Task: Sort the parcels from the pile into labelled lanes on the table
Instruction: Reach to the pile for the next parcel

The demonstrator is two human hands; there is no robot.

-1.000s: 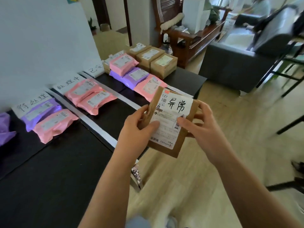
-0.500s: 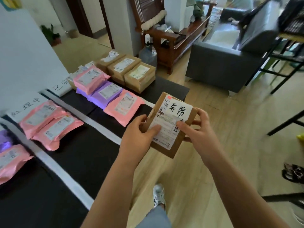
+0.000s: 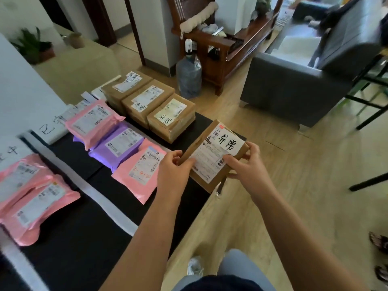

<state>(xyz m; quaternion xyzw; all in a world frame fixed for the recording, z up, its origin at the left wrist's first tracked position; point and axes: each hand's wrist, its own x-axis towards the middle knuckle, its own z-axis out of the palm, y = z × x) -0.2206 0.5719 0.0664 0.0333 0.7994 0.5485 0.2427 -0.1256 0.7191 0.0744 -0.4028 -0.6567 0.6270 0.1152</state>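
Note:
A brown cardboard parcel [image 3: 212,156] with a white shipping label and a handwritten slip is held tilted over the front right corner of the black table [image 3: 88,244]. My left hand [image 3: 174,171] grips its left edge and my right hand [image 3: 247,164] grips its right edge, thumbs on the label. Beyond it, three brown boxes [image 3: 144,103] with similar handwritten slips stand in a row in the far lane. Left of them lie a pink mailer [image 3: 92,120], a purple mailer [image 3: 119,145] and another pink mailer [image 3: 140,171].
White tape strips [image 3: 90,192] divide the table into lanes, with paper lane labels [image 3: 52,127] against the wall. Two more pink mailers [image 3: 31,198] lie in the left lane. A water bottle [image 3: 189,76], a wooden bench [image 3: 226,40] and a grey sofa [image 3: 294,80] stand on the floor beyond.
The view has swung right along the table, bringing the far lane's brown boxes closer. The parcel stays held in both hands, now nearer those boxes.

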